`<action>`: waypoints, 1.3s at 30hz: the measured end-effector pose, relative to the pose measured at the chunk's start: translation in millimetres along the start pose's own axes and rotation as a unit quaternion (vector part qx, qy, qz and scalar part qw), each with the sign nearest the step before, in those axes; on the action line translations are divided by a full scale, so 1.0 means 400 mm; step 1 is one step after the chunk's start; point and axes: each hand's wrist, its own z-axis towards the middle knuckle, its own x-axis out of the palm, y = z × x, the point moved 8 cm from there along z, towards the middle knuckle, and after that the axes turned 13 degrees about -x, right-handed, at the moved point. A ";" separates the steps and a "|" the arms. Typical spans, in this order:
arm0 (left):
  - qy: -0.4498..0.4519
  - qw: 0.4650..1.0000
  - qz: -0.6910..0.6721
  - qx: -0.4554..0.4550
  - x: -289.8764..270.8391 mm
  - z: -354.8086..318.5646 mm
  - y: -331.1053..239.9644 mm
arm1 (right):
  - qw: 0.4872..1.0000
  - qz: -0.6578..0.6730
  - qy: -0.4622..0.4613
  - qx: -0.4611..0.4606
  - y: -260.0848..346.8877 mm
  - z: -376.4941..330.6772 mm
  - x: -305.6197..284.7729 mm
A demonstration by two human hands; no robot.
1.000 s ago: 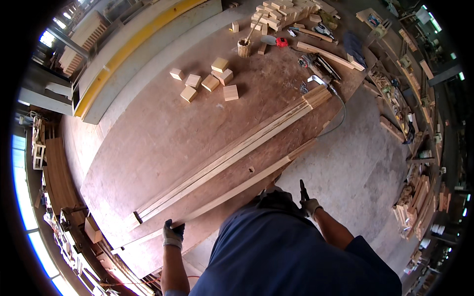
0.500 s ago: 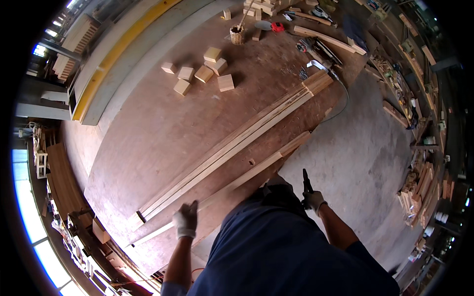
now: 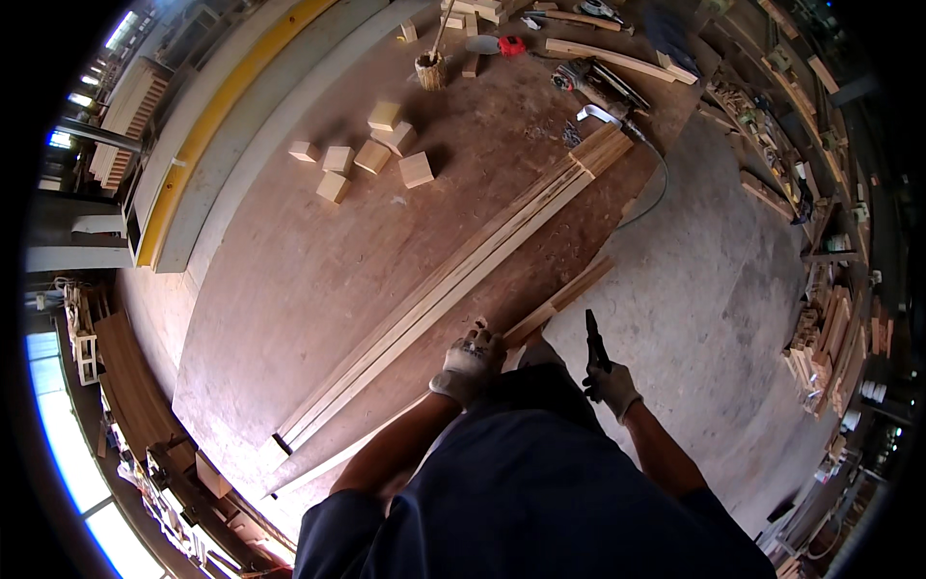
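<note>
My left hand (image 3: 468,367), in a pale work glove, rests with its fingers curled over the nearer thin wooden strip (image 3: 371,436), hiding the middle of it. This strip lies along the near edge of the brown work table, close to my body. In my gloved right hand (image 3: 614,387) is a dark, narrow tool (image 3: 593,340), pointing up and away from me beyond the table's edge; its exact kind does not show. Farther onto the table, a bundle of long wooden strips (image 3: 463,268) runs diagonally, apart from both hands.
Several small wooden blocks (image 3: 373,155) sit on the table (image 3: 280,241) beyond the bundle. A pot with a stick (image 3: 430,72), a red tool (image 3: 511,45) and a corded power tool (image 3: 590,85) stand farther back. Wood offcuts (image 3: 820,333) are piled at the right.
My left hand has moved right along the near strip and now lies over its middle. The right hand still holds the dark tool. The whole view has shifted slightly.
</note>
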 end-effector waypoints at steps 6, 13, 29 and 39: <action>-0.042 0.995 0.067 -0.058 -0.015 0.089 0.040 | 1.000 -0.015 0.008 -0.010 -0.025 0.009 0.007; -0.090 0.988 0.115 -0.057 -0.013 0.099 0.038 | 0.997 -0.029 0.033 -0.056 0.027 0.028 0.027; -0.085 0.993 0.061 -0.052 0.050 0.052 0.085 | 0.984 0.008 0.170 -0.061 0.178 0.026 0.209; -0.078 0.993 0.079 -0.036 0.052 0.039 0.059 | 0.968 0.004 0.206 -0.146 0.271 -0.033 0.269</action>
